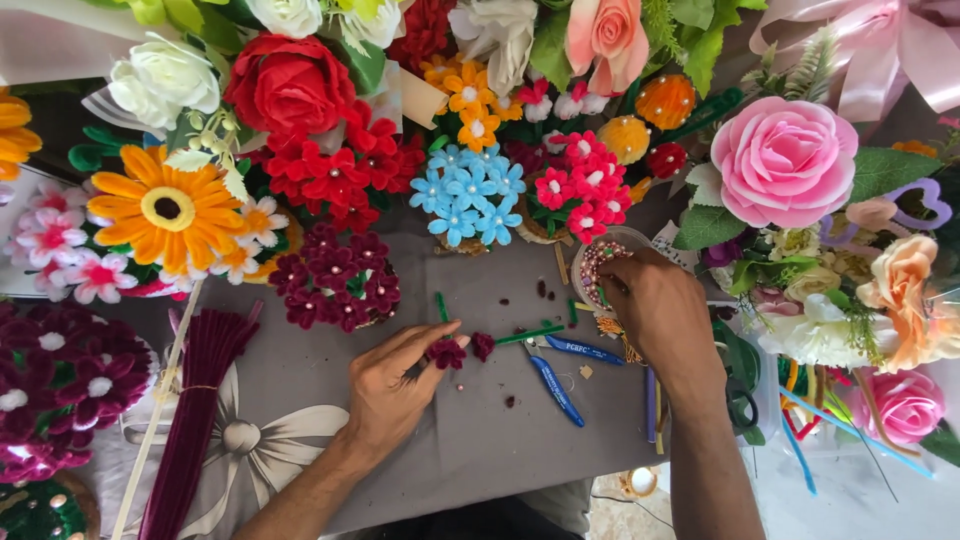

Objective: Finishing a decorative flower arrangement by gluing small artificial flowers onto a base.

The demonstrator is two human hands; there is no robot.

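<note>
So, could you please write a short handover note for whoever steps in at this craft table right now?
Left hand pinches a small maroon flower on the grey cloth. Right hand reaches into the small bead dish. Blue-handled pliers and a green stem piece lie between the hands; a maroon stem bundle lies at left. Done: one maroon bouquet stands behind. Left: the flower has no stem attached.

On a grey cloth (pixel 480 440), the left hand (pixel 395 385) pinches a small maroon flower (pixel 447 352) between fingertips. Just at its 3 o'clock lies a green stem (pixel 530 335), with blue pliers (pixel 560 375) near at 4 o'clock. The right hand (pixel 655 310) reaches into a bead bowl (pixel 590 270) at 2 o'clock. A maroon stick bundle (pixel 195 420) lies at 9 o'clock. A sunflower (pixel 165 210), blue blossoms (pixel 468 195) and a pink rose (pixel 783 160) ring the top.
</note>
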